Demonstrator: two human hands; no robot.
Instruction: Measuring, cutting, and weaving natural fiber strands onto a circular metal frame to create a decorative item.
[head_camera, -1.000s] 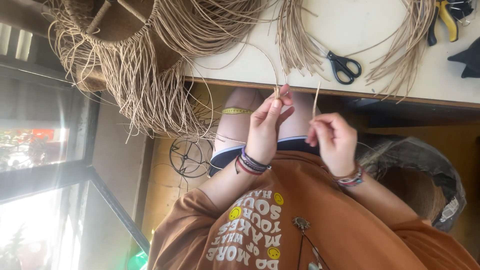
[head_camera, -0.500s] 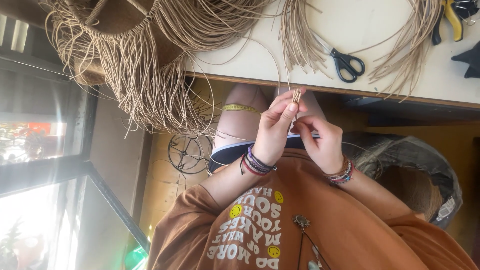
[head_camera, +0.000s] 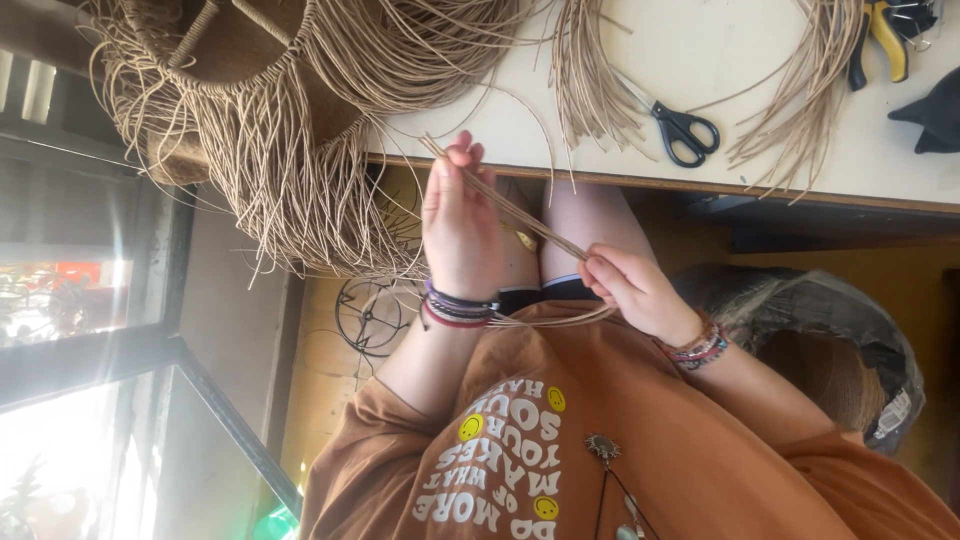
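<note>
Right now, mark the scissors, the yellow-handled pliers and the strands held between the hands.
scissors (head_camera: 684, 131): head view, on the black handles.
yellow-handled pliers (head_camera: 886, 40): head view, on a yellow handle.
strands (head_camera: 520, 212): head view, mid-length, between left hand (head_camera: 458, 225) and right hand (head_camera: 630, 290).

Both hands pinched a few tan reeds (head_camera: 510, 208): the left hand (head_camera: 458, 232) near their upper end, the right hand (head_camera: 628, 288) lower down. Scissors (head_camera: 680, 128) lay on the surface (head_camera: 720, 60) among loose reed bundles (head_camera: 590, 70).

table (head_camera: 760, 60) — reed strands (head_camera: 590, 70) | scissors (head_camera: 682, 130) | pliers (head_camera: 880, 40)
</note>
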